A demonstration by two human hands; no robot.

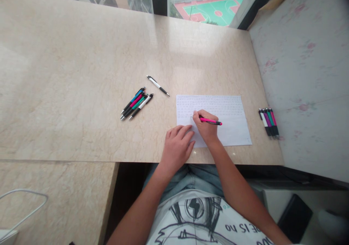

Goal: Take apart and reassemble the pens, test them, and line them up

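A white sheet of paper [231,132] lies on the stone counter, its upper part covered with rows of small handwriting. My right hand [207,127] rests on the sheet, fingers closed round a pink and black pen [211,121]. The pen's tip is hidden behind the fingers, near the left end of the lowest written row. My left hand [177,143] lies flat, fingers a little spread, over the paper's lower left edge and the counter. It holds nothing.
Left of the paper lies a group of several pens [136,105] in blue, pink, green and white. A single white and black pen [158,85] lies above them. More pens [268,122] sit in a row by the right wall. A white cable [24,190] curves at lower left.
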